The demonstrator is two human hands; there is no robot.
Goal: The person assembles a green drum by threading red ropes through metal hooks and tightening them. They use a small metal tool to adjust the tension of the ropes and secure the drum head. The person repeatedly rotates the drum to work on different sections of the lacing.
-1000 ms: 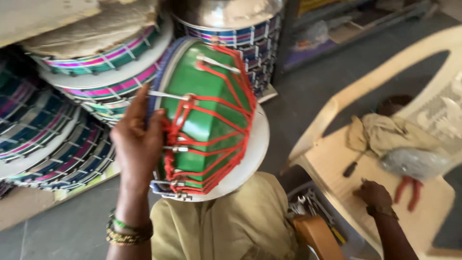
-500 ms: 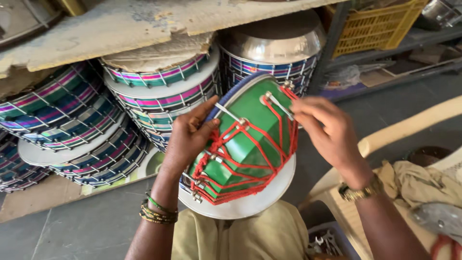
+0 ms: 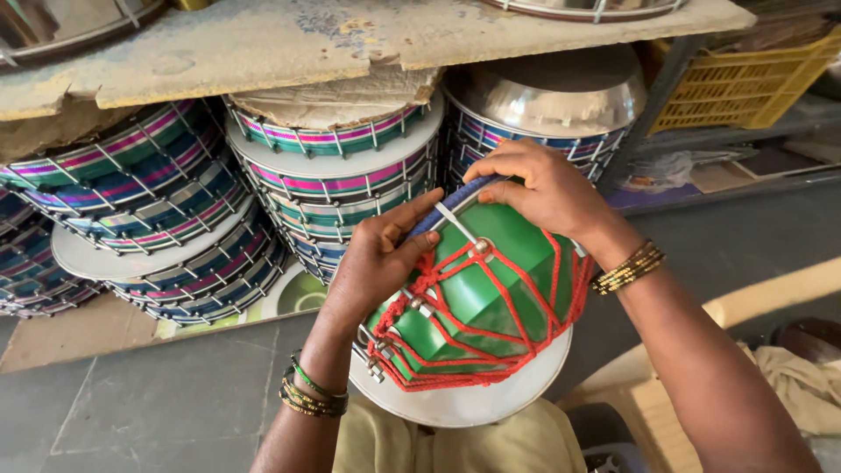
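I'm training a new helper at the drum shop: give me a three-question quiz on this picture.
1. True or false: both hands touch the green drum.
2. What colour is its lacing? A) blue B) red C) yellow
3. Where is the yellow crate: left or right of the stacked drums?

Key: 1. True: left hand and right hand grip its upper rim. 2. B. 3. Right, on a shelf.

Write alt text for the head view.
Both hands hold a green drum laced with red cord: left hand on its side, right hand on the blue upper rim. Behind it, stacked drums sit under a worn shelf board.
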